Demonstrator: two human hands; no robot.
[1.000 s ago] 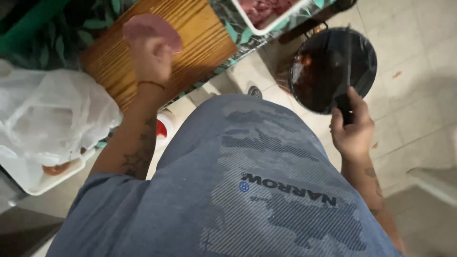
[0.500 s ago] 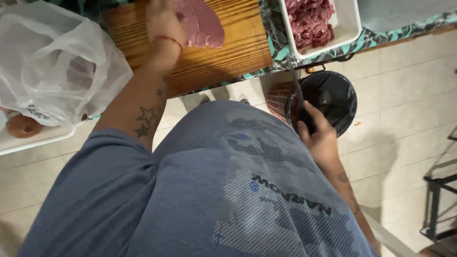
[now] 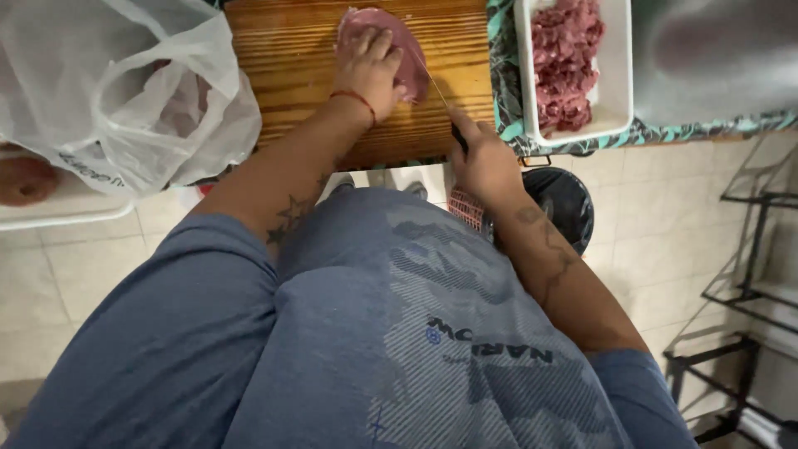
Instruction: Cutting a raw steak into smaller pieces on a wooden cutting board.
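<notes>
1. Left hand point(image 3: 368, 62): laid palm-down on the slab of raw meat point(image 3: 403, 41), fingers spread flat and pressing on its upper surface. The hand is flat rather than curled around the meat. A thin red cord circles the wrist.
2. Right hand point(image 3: 482, 162): closed around the dark handle of a knife point(image 3: 439, 96). The thin blade runs up and to the left from the fist and meets the right-hand edge of the meat, just beside the left hand's fingers.
3. Slab of raw meat: pale pink, rounded, lying flat at the far middle of the wooden cutting board point(image 3: 291, 75); its left part is covered by the left hand.
4. Wooden cutting board: striped brown grain, resting on a counter with a green patterned covering point(image 3: 503, 91) that shows along its right edge.
5. White tray point(image 3: 619, 75): rectangular, just to the right of the board, holding a heap of cut red meat pieces point(image 3: 565, 58).
6. Clear plastic bag point(image 3: 108, 91): crumpled, to the left of the board, partly overlapping its left edge.
7. Dark round bin point(image 3: 569, 204): on the tiled floor below the counter edge, beside the right forearm.
8. Metal rack point(image 3: 748, 274): dark frame at the right margin, standing on the floor.
</notes>
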